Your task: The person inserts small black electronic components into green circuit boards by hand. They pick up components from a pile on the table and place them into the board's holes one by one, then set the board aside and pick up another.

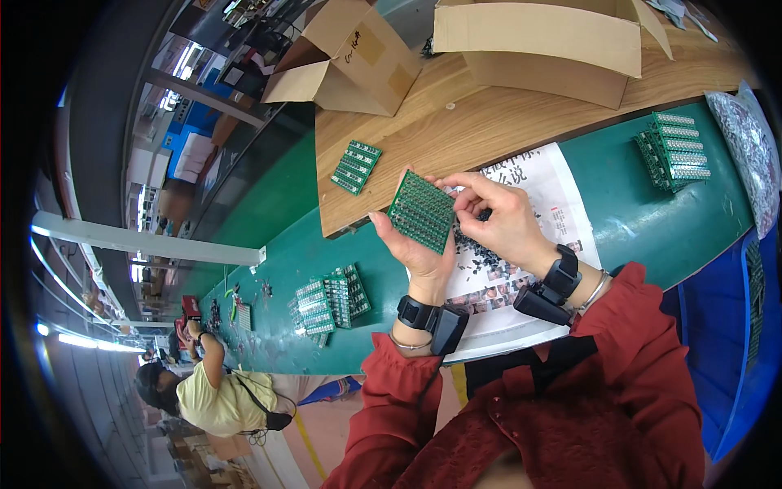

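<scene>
Holding green circuit board [421, 213] over newspaper sheet [574, 200] on green counter [684, 228] — left hand [418, 254] round its lower side, right hand [501, 216] with fingers drawn narrow at its right edge; cannot tell whether pinching anything. Right hand partly hides loose black parts [481, 262] on newspaper sheet. Left board stack [326, 303], right board stack [676, 151] on counter; single board [356, 167] on wooden surface [456, 122], cardboard boxes [546, 37] beyond — plastic bag [748, 155] far right.

The bright view bends toward black corners
</scene>
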`<state>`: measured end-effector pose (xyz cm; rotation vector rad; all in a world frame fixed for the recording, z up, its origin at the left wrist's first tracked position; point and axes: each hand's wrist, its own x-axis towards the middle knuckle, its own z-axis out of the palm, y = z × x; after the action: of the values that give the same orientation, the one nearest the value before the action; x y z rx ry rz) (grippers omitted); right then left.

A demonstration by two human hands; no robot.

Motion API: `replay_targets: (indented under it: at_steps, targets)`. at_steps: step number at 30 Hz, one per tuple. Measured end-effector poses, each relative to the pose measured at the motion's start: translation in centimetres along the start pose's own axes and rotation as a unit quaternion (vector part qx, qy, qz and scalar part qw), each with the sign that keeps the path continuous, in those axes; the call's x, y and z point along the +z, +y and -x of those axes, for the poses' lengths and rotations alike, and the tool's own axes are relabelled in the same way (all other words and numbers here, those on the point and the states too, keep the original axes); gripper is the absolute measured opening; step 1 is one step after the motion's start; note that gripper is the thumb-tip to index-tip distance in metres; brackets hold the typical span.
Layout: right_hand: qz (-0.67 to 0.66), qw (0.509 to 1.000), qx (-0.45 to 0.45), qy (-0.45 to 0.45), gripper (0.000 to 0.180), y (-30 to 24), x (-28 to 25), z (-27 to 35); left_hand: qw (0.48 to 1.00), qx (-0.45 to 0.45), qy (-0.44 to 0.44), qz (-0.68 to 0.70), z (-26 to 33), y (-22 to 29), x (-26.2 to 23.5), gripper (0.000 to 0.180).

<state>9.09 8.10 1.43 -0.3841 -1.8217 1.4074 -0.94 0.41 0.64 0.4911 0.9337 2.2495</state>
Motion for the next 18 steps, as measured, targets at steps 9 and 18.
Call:
replay_targets:
  at_steps: [9,18]
  targets:
    - [0.032,0.999,0.009,-0.02,0.038,0.4,0.21,0.22,1.0,0.013,-0.002,-0.003,-0.01,-0.23,0.33,0.087]
    - [0.004,1.0,0.0,-0.022,0.035,0.57,0.74,0.48,1.0,0.009,-0.006,-0.022,0.17,-0.46,0.18,0.089]
